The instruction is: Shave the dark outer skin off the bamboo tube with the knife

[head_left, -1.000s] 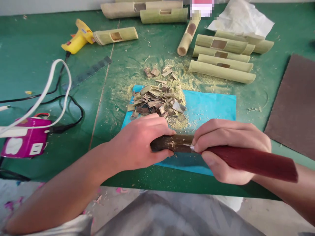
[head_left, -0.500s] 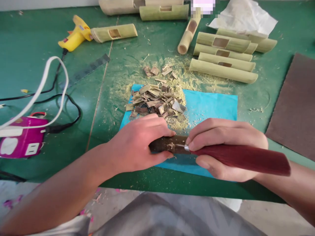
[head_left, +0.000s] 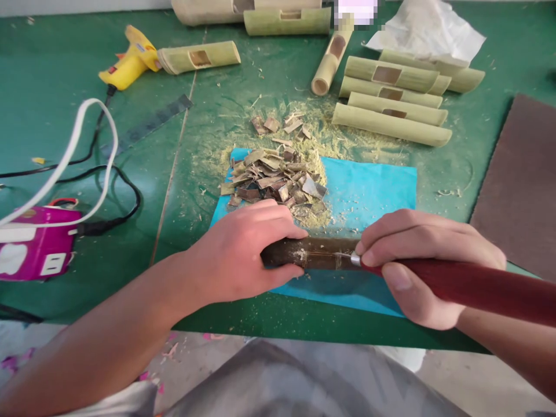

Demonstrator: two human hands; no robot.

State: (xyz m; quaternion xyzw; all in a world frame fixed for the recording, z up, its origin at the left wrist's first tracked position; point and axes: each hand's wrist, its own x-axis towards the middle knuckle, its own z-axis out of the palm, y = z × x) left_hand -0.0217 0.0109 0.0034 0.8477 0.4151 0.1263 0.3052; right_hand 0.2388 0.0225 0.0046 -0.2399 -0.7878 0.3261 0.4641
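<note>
My left hand (head_left: 256, 249) is closed round the left end of a dark brown bamboo tube (head_left: 321, 248), which lies crosswise over a blue sheet (head_left: 369, 185). In my right hand (head_left: 428, 260) is a carving knife (head_left: 469, 284) with a long dark red handle and a silver collar. Its thin metal tip touches the top of the tube, where a scored line runs lengthwise between cross marks. Pale shavings cling to the tube near my left fingers. The tube's right end is hidden behind my right hand.
Beyond the tube lies a heap of bamboo chips (head_left: 273, 176) amid sawdust. Notched bamboo tubes (head_left: 391, 124) lie at the back right. A yellow hot glue gun (head_left: 130, 61), a ruler (head_left: 147, 127) and a magenta power strip (head_left: 39, 243) with cables are at left; a brown mat (head_left: 521, 191) is at right.
My right hand has drawn the knife rightward along the tube, and more of the scored line now shows. My left hand keeps its hold in nearly the same place.
</note>
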